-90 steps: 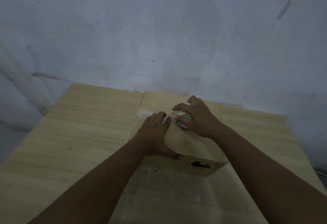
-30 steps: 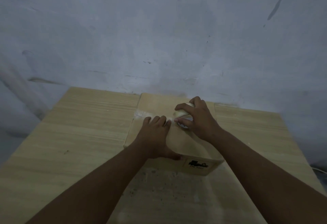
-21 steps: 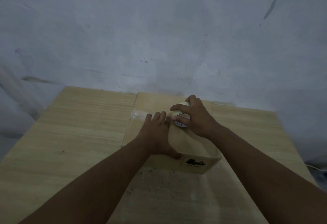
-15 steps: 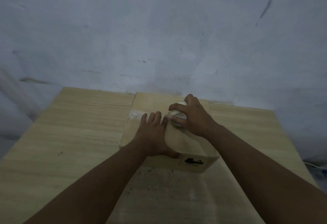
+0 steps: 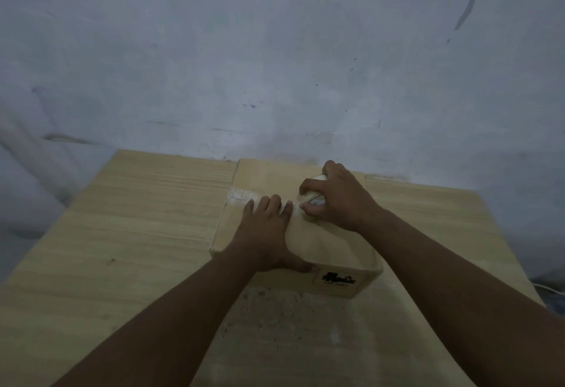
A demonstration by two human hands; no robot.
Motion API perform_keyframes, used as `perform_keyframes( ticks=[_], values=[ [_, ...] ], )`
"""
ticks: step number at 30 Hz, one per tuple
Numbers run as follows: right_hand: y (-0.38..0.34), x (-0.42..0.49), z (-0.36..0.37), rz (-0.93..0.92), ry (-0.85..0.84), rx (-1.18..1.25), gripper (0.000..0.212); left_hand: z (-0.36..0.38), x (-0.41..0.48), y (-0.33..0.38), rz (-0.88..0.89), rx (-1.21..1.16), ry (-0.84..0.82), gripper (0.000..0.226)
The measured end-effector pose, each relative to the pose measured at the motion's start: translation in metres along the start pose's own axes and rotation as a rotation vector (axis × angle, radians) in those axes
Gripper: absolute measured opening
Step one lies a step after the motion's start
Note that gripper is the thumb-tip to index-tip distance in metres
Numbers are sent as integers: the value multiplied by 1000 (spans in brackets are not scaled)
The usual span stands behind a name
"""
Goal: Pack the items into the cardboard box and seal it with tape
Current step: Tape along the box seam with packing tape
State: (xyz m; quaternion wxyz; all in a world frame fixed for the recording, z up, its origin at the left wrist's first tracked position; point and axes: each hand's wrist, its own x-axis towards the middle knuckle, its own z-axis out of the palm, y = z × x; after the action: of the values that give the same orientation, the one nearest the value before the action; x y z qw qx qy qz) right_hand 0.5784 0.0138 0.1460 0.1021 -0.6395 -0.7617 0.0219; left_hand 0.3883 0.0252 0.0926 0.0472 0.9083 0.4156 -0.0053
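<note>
**Sam:** What is closest to us?

**Mia:** Two bare arms reach out over the wooden table (image 5: 122,249). Near the front edge, between the arms, the table top has a pale, rough patch (image 5: 275,319) with little specks.

**Sam:** Where is the cardboard box?

**Mia:** The cardboard box (image 5: 330,242) sits past that patch, toward the back edge of the table, a bit right of the middle. Its top is closed. The side facing us has a small black print (image 5: 337,279). I cannot read it.

**Sam:** What is the left hand doing?

**Mia:** The left hand (image 5: 264,233) lies flat on top of the box. Its fingers are straight and point away from us. The thumb hangs over the front side of the box. It holds nothing. It just presses.

**Sam:** And the right hand?

**Mia:** The right hand (image 5: 342,200) is on top of the box too, just past the left fingertips. Its fingers and thumb curl round a roll of tape (image 5: 316,200), which sits on the box top.

**Sam:** Is there tape on the box?

**Mia:** Yes. A shiny clear strip (image 5: 241,195) runs from the box's left edge toward the left hand's fingers.

**Sam:** What is at the back?

**Mia:** A gray, marked wall (image 5: 275,65), close behind the box. A thin white cord (image 5: 547,288) shows past the table's right edge.
</note>
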Motion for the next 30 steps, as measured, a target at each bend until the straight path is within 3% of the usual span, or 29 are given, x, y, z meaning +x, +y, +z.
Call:
perform_keyframes(
  ticks=[12, 25, 30],
  values=[
    [2, -1, -2, 10, -5, -9, 34, 3, -1, -1, -9, 11, 2, 137],
    [14, -19, -3, 30, 18, 245, 43, 0, 8, 4, 11, 83, -6, 141],
    [20, -18, -5, -1, -35, 199, 45, 11, 0, 3, 86, -37, 2, 136]
  ],
)
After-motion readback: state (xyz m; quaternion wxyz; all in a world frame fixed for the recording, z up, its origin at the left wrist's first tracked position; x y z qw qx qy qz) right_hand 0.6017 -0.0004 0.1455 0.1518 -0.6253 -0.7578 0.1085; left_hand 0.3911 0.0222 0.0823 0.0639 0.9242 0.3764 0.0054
